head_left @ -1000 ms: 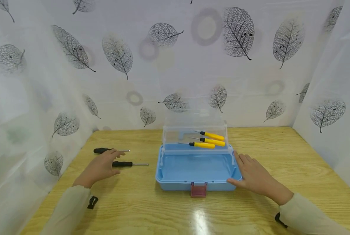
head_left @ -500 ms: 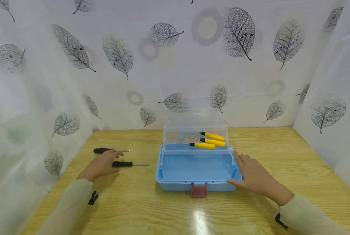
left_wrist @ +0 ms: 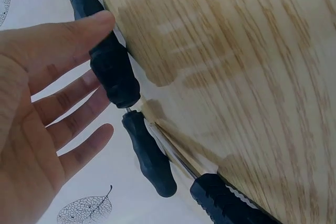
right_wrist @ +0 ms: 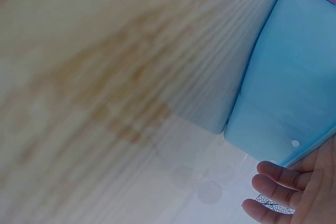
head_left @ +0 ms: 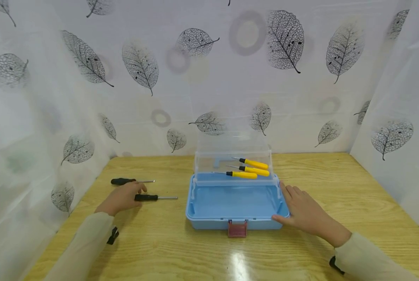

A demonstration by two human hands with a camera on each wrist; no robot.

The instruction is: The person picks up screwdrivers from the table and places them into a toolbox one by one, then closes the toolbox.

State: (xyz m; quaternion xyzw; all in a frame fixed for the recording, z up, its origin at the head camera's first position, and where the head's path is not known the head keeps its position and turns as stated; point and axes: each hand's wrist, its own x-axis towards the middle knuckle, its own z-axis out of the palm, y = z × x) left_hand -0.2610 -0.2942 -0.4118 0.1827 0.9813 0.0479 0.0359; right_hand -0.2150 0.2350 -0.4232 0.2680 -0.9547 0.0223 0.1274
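Note:
My left hand [head_left: 123, 198] is at the table's left, thumb and fingers on either side of a black screwdriver handle [head_left: 147, 198]. In the left wrist view the thumb [left_wrist: 100, 27] crosses that handle [left_wrist: 113, 69], several fingers behind. Just beyond the hand lies another black screwdriver [head_left: 123, 181]. My right hand [head_left: 304, 210] rests against the right end of a light-blue toolbox [head_left: 209, 224], thumb on the front rim, straight fingers along the side. Three yellow screwdrivers [head_left: 242, 175] are at the toolbox's raised clear lid [head_left: 202, 168]. The right wrist view shows extended fingers [right_wrist: 275, 177] past the box corner.
A reddish latch [head_left: 237, 229] hangs from the toolbox's front. Behind the wood-grain table [head_left: 167, 253] hangs a pale leaf-print curtain [head_left: 209, 78], which also closes off both sides. The left wrist view shows another black handle [left_wrist: 226, 203] at its lower edge.
My left hand has shifted slightly right, and its thumb and fingers have drawn in around the near black screwdriver. The right hand, the toolbox and the yellow screwdrivers have stayed in place.

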